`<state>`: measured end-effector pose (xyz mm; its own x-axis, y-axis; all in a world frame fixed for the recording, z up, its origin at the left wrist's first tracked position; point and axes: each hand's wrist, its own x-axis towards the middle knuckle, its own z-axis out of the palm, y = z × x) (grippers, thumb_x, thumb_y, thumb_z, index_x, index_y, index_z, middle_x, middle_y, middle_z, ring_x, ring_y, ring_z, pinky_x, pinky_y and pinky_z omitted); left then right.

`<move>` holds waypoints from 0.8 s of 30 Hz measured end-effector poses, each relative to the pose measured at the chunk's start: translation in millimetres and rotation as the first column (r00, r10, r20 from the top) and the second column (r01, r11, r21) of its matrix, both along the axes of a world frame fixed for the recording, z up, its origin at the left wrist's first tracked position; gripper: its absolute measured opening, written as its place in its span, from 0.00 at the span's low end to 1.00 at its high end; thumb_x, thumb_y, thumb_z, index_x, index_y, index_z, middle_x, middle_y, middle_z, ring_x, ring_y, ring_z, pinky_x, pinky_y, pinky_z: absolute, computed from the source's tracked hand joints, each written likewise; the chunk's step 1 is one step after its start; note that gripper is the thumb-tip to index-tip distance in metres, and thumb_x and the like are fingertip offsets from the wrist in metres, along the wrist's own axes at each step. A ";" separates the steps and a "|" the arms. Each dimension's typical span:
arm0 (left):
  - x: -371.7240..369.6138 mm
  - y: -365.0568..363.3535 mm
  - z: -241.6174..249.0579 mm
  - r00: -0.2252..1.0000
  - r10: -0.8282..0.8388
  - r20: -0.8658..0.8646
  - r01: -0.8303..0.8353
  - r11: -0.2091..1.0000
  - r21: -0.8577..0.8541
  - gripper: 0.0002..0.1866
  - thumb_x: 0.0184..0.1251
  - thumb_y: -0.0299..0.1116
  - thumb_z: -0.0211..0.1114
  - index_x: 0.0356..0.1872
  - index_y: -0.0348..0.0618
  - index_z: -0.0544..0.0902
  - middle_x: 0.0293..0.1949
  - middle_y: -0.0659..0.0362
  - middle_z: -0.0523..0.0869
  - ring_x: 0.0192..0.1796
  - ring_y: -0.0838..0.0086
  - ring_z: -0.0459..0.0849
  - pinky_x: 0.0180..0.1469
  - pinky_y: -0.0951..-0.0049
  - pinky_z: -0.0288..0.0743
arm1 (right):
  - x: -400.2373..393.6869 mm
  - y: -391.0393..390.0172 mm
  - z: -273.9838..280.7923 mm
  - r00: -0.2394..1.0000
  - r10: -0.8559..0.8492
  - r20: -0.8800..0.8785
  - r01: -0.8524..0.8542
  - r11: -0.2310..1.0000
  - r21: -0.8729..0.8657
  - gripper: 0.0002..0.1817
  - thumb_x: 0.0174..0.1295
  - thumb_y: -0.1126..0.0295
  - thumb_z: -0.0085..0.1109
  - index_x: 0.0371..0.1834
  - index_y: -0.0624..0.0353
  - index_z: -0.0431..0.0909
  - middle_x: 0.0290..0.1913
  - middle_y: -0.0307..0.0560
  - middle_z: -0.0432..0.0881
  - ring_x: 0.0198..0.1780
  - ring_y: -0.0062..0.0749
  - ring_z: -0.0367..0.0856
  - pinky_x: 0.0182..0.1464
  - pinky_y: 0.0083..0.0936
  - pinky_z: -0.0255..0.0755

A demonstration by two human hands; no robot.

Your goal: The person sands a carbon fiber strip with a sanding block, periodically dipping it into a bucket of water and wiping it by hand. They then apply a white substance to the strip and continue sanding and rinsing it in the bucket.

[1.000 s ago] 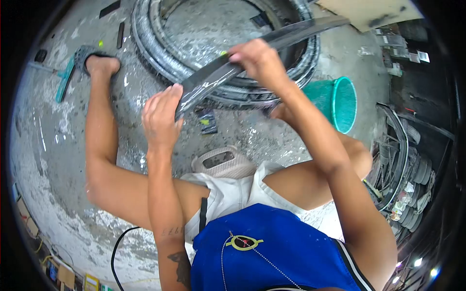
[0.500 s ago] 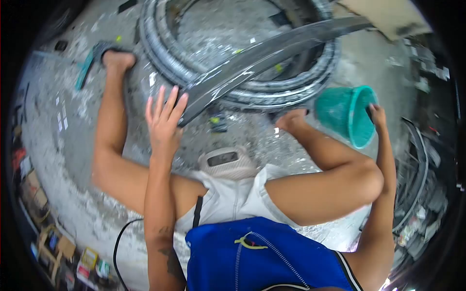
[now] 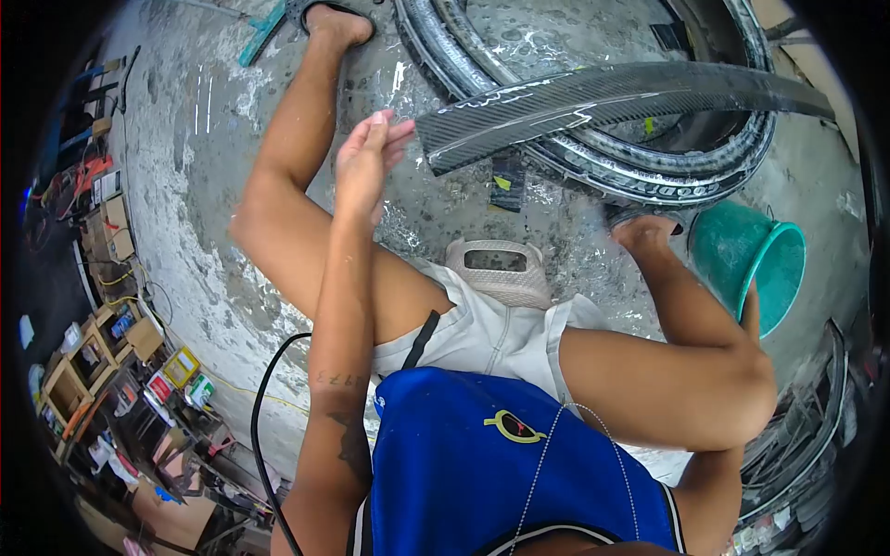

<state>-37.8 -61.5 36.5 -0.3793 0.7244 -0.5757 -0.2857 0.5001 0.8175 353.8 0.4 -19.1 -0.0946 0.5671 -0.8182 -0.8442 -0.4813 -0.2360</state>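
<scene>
A long, curved black strip with a carbon-fibre weave [image 3: 519,116] lies across wet black tyres [image 3: 663,188]. My left hand [image 3: 369,157] is at the strip's near left end, its fingers stretched out and fingertips right beside the edge. My right arm reaches to the green bucket [image 3: 728,243], which is tipped with its mouth facing right. Only the forearm shows at the bucket's mouth; my right hand is hidden there.
Between my legs is a beige woven-pattern plastic stool [image 3: 499,278]. A dark piece with a yellow-green mark [image 3: 505,185] lies on the wet floor. A teal squeegee [image 3: 264,32] is by my left foot. Cluttered wooden boxes [image 3: 79,380] line the left; curved black strips [image 3: 816,445] lie at the right.
My left hand has gone from resting flat on the strip's end to just beside it, palm turned. My right hand, earlier at the bucket's rim with a dark object, has sunk from sight.
</scene>
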 end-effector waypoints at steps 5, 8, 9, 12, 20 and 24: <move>4.4 0.2 1.9 0.972 0.042 0.232 -0.034 0.999 -0.042 0.31 0.82 0.59 0.51 0.67 0.40 0.75 0.52 0.53 0.87 0.56 0.69 0.85 0.62 0.64 0.73 | 96.3 32.7 16.4 0.796 0.091 0.599 -0.207 0.970 0.128 0.32 0.78 0.45 0.39 0.72 0.56 0.74 0.69 0.49 0.78 0.70 0.45 0.75 0.76 0.44 0.63; 3.1 2.7 -12.5 0.952 -0.039 0.304 0.054 0.998 -0.040 0.33 0.82 0.60 0.49 0.67 0.39 0.74 0.55 0.49 0.86 0.56 0.66 0.85 0.57 0.62 0.77 | 385.6 102.9 123.6 -0.647 -0.153 0.747 -0.635 0.651 -0.416 0.18 0.80 0.64 0.53 0.61 0.63 0.83 0.57 0.48 0.89 0.60 0.31 0.84 0.69 0.26 0.69; 0.4 3.1 -21.4 0.924 -0.089 0.372 0.099 0.995 -0.006 0.33 0.81 0.60 0.51 0.67 0.37 0.73 0.57 0.45 0.85 0.55 0.62 0.86 0.57 0.59 0.79 | 344.5 106.0 149.5 -0.605 -0.181 0.775 -0.683 0.619 -0.388 0.18 0.79 0.62 0.54 0.61 0.63 0.83 0.57 0.48 0.89 0.61 0.31 0.84 0.68 0.26 0.70; 9.1 5.6 -21.6 0.839 -0.151 0.522 0.138 0.988 0.063 0.32 0.81 0.57 0.55 0.67 0.35 0.71 0.59 0.42 0.83 0.55 0.56 0.87 0.57 0.54 0.82 | 178.3 117.3 167.7 -0.517 -0.198 0.833 -0.809 0.432 -0.400 0.17 0.78 0.62 0.57 0.60 0.60 0.84 0.57 0.46 0.88 0.60 0.28 0.83 0.65 0.25 0.71; 10.1 -5.6 -15.0 0.722 -0.455 0.522 0.319 0.888 0.332 0.24 0.76 0.28 0.63 0.68 0.35 0.69 0.57 0.47 0.86 0.59 0.54 0.88 0.55 0.61 0.88 | -180.5 43.8 69.9 0.088 -0.553 0.828 -0.971 -0.234 -0.053 0.08 0.62 0.78 0.61 0.40 0.56 0.87 0.45 0.48 0.89 0.51 0.47 0.85 0.58 0.40 0.77; 18.6 -4.5 -24.0 0.766 -0.437 0.471 0.252 0.879 0.406 0.22 0.72 0.21 0.64 0.66 0.31 0.72 0.55 0.48 0.87 0.55 0.60 0.90 0.61 0.64 0.83 | -157.1 51.4 74.2 0.063 -0.508 0.859 -0.957 -0.274 -0.092 0.09 0.62 0.79 0.60 0.39 0.53 0.87 0.46 0.44 0.90 0.50 0.45 0.86 0.56 0.39 0.79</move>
<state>-19.2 -66.0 12.5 0.2322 0.9129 -0.3356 -0.5765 0.4071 0.7085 196.7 51.9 55.1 -0.7797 0.5606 0.2788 0.3408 0.7536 -0.5621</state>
